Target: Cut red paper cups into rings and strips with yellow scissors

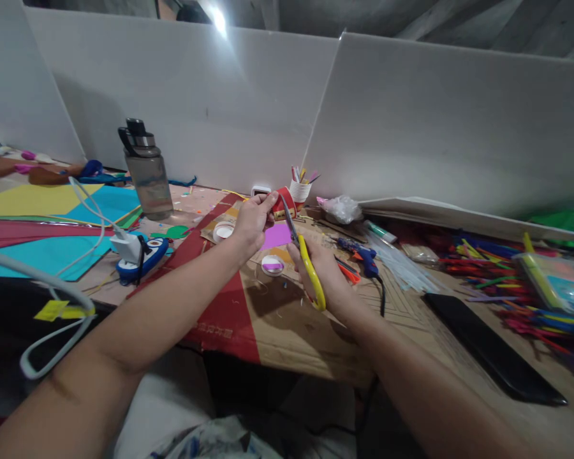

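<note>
My left hand [255, 220] is closed on a red paper cup [286, 201] that is tipped on its side above the table. In my right hand [321, 266] is a pair of yellow-handled scissors [307, 264], its metal blades pointing up against the cup's side. Whether the blades cut into the cup, I cannot tell. Just below lies a piece of purple paper [276, 236]. A small white round piece with a purple strip [273, 266] rests on the cardboard, and another white ring-shaped piece [223, 231] sits left of my left hand.
A brown and red cardboard sheet [287, 338] covers the table. A water bottle [148, 172], colored paper [43, 248] and a blue power strip [141, 261] stand left. At right are a blue glue gun [363, 254], glue sticks [402, 261], a black phone-like slab [492, 347] and pipe cleaners [478, 261].
</note>
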`<state>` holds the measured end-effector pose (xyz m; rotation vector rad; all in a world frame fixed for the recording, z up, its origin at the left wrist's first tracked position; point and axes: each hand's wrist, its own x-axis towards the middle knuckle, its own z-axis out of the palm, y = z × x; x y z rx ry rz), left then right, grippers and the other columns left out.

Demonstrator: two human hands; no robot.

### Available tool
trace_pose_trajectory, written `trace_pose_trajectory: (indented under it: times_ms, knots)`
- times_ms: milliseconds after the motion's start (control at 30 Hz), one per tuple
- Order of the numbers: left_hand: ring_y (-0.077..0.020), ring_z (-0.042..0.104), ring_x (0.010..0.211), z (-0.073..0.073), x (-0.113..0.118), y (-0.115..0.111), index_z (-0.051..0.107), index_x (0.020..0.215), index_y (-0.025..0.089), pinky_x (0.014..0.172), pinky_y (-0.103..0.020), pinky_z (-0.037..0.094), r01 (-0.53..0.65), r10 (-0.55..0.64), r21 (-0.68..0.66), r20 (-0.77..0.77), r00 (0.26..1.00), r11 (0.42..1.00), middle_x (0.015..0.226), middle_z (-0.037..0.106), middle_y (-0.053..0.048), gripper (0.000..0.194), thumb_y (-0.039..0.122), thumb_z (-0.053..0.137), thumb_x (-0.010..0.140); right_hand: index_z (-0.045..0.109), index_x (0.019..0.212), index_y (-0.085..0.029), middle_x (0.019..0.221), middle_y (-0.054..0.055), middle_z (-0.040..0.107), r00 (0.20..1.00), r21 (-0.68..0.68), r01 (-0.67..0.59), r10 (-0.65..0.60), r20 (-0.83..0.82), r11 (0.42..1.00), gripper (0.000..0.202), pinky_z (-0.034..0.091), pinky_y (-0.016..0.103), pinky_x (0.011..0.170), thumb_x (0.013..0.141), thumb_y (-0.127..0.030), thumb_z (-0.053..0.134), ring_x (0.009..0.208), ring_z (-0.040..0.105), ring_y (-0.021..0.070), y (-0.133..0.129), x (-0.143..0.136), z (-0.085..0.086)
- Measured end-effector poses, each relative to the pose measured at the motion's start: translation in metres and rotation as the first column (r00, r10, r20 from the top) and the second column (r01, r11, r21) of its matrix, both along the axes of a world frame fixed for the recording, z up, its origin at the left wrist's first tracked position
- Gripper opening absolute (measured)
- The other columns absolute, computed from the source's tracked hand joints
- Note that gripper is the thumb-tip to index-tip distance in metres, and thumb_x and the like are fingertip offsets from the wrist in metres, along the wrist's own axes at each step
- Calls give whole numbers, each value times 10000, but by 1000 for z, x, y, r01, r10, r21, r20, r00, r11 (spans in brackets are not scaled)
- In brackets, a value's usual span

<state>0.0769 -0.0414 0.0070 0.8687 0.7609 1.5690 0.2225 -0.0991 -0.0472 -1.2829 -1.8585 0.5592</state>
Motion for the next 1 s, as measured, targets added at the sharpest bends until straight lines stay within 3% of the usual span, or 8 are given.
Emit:
trace_pose_trajectory:
  times_ms: [267, 567, 767, 867, 1000]
  knots:
    - [-32, 363, 407, -2, 5, -5, 497, 658, 165, 462, -178, 257, -18, 19, 8, -72, 997, 1000, 473, 449, 71, 267, 166, 614, 898, 592, 934, -221, 646, 7, 594, 1000, 6, 16, -15, -18, 1000, 321, 456, 280, 562, 906, -526, 495, 609, 567, 177, -4, -1, 2]
    - [-37, 355, 394, -4, 2, -3, 500, 665, 174, 441, -181, 241, -1, 6, 50, -106, 994, 999, 459, 422, 79, 267, 217, 664, 871, 633, 1045, -213, 699, 27, 642, 999, 4, 1, -1, -42, 1000, 395, 480, 290, 575, 924, -544, 455, 626, 588, 186, -2, -1, 4]
    - [-37, 375, 394, -2, -5, 3, 448, 629, 180, 401, -185, 228, 63, -63, -48, 13, 998, 997, 506, 438, 70, 382, 337, 757, 789, 626, 1001, -215, 692, 25, 633, 999, 13, 1, -1, -39, 1000, 347, 468, 284, 568, 905, -519, 490, 639, 591, 189, -3, -1, 5]
    - [-33, 377, 390, 0, -8, 6, 451, 624, 176, 394, -180, 216, 42, -40, -88, 30, 999, 995, 494, 435, 68, 355, 286, 728, 817, 605, 926, -213, 715, 19, 628, 1000, 18, -10, 10, 9, 1000, 318, 451, 280, 573, 900, -508, 492, 640, 576, 178, -4, -1, 6]
    - [-35, 368, 381, -2, -7, 4, 500, 626, 166, 417, -177, 248, 23, -25, -38, -75, 997, 999, 454, 436, 63, 294, 214, 647, 876, 590, 918, -206, 780, 29, 642, 999, 26, -14, 13, 44, 1000, 325, 450, 284, 608, 904, -512, 481, 680, 576, 175, -5, -2, 7]
